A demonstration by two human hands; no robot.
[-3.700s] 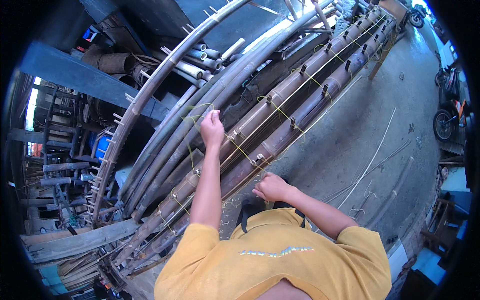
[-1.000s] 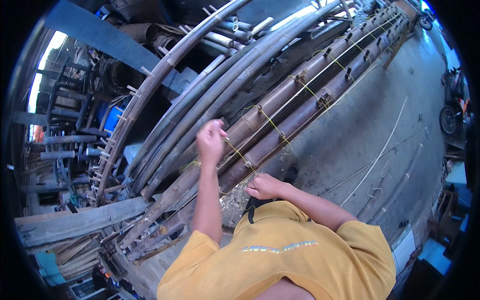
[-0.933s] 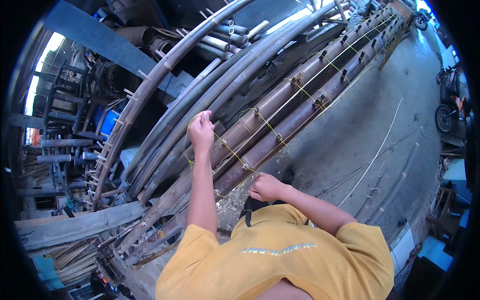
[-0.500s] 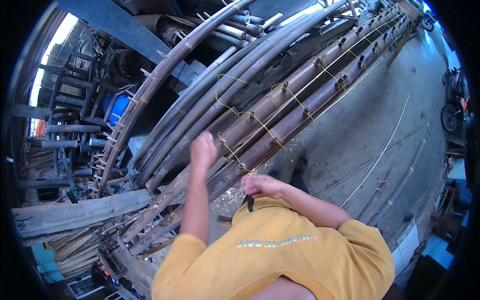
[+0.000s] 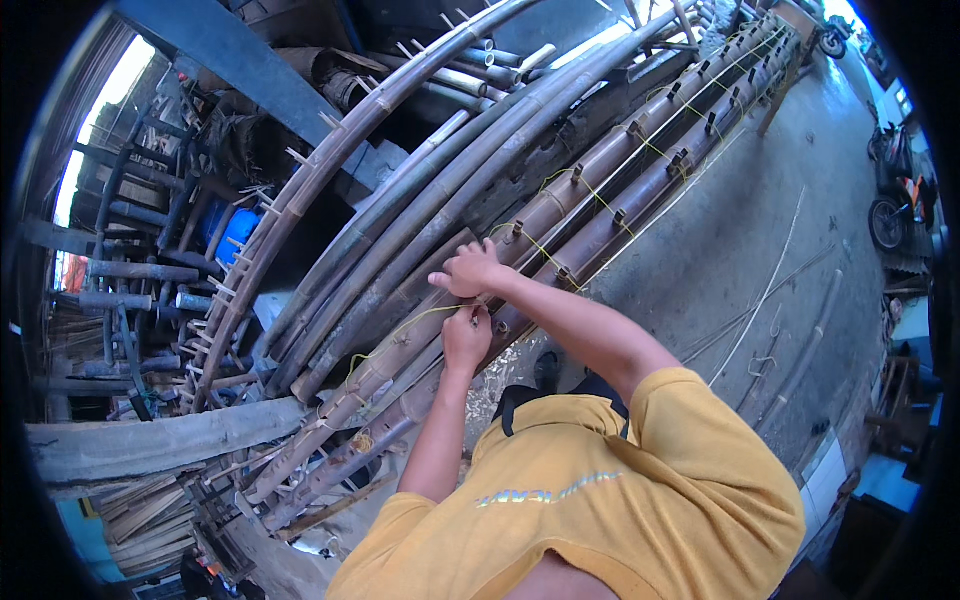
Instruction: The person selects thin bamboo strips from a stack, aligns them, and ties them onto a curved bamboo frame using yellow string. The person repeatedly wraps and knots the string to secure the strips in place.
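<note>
Two long brown bamboo poles run side by side from lower left to far right, the far pole [image 5: 548, 208] and the near pole [image 5: 588, 243]. Short dark pegs [image 5: 577, 174] stand up along them, with thin yellow cord [image 5: 397, 330] looped between. My left hand [image 5: 467, 340] is closed over the near pole, pinching the cord close to a peg. Just beyond it, my right hand [image 5: 468, 270] reaches across onto the far pole, fingers apart and palm down. Its palm side is hidden, and the peg between the hands is mostly covered.
Several loose bamboo poles [image 5: 430, 190] lie beyond the pair. A curved, pegged bamboo rail [image 5: 300, 200] arches at the left above a wooden beam [image 5: 160, 437]. Thin strips [image 5: 775, 270] lie on the concrete floor at right, where a motorcycle [image 5: 890, 215] stands.
My right hand has moved from near my waist up and left onto the far pole. My left hand has come down and right to the near pole, and the cord now trails leftward.
</note>
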